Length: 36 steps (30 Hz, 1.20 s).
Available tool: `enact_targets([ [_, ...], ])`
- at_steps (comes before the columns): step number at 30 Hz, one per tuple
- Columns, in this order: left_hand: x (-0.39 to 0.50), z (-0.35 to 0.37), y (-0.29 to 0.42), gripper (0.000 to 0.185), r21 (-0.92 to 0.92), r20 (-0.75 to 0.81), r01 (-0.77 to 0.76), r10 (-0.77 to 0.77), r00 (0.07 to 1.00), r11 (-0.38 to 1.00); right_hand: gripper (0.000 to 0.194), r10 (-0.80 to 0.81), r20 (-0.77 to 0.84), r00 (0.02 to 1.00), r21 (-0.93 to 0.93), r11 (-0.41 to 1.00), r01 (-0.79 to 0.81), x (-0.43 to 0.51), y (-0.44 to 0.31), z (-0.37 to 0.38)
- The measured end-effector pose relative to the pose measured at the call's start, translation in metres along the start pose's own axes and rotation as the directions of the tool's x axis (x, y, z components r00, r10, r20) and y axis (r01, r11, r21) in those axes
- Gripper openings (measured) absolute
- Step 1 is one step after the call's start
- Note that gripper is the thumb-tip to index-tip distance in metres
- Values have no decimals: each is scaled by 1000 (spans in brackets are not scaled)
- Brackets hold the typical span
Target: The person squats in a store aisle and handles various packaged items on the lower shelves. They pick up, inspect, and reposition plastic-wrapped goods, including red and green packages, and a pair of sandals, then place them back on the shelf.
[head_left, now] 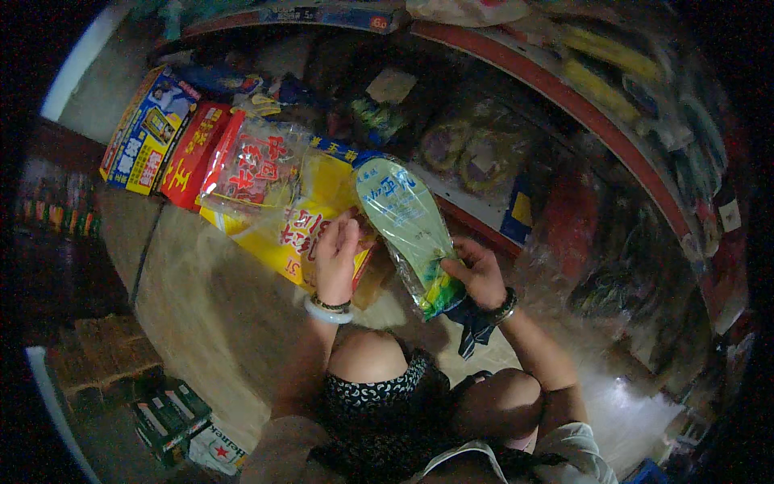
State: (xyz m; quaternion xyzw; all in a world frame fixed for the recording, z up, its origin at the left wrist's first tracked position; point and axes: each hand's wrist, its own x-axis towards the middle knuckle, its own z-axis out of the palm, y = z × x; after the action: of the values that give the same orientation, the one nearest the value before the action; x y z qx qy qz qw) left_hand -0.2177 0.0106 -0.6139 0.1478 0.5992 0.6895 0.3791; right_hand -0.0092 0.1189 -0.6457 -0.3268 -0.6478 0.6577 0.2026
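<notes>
A pale green shoe insole (402, 202) in a clear plastic sleeve, with blue writing on it, tilts up in front of me. My right hand (481, 275) grips its lower right edge between thumb and fingers. Just left of the sleeve is my left hand (337, 260), fingers pointing away from me; whether they pinch anything is unclear. Behind that hand lies a yellow box (290, 242) with red lettering. A clear plastic bag (260, 166) with red print rests on its far part. Striped dark cloth (474, 336) shows below my right hand.
Beyond the bag stand a red box (196, 154) and a blue and yellow box (148, 136). A red shelf edge (544, 75) curves overhead, with packaged goods (468, 148) under it. A Heineken carton (217, 448) sits on the floor at lower left.
</notes>
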Motion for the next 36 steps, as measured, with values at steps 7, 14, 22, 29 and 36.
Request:
enact_targets([
  [7, 2, 17, 12, 20, -73, 59, -115, 120, 991, 991, 40, -2, 59, 998, 97, 995, -4, -4, -5, 4],
  [14, 1, 11, 11, 13, -133, -64, -211, 204, 977, 968, 38, 210, 220, 953, 73, 970, -231, -12, -12, -1],
  [22, -3, 8, 9, 11, 49, -90, -318, 321, 943, 947, 34, 176, 144, 974, -40, 984, -172, -16, -6, 3],
  [29, -4, 9, 11, 14, -48, -56, -267, 264, 963, 963, 33, 152, 109, 982, -56, 988, -147, -16, -2, 1],
  [36, -9, 14, 14, 27, -79, 6, -247, 248, 969, 966, 29, -25, -88, 996, -227, 974, 4, -20, -7, 9],
])
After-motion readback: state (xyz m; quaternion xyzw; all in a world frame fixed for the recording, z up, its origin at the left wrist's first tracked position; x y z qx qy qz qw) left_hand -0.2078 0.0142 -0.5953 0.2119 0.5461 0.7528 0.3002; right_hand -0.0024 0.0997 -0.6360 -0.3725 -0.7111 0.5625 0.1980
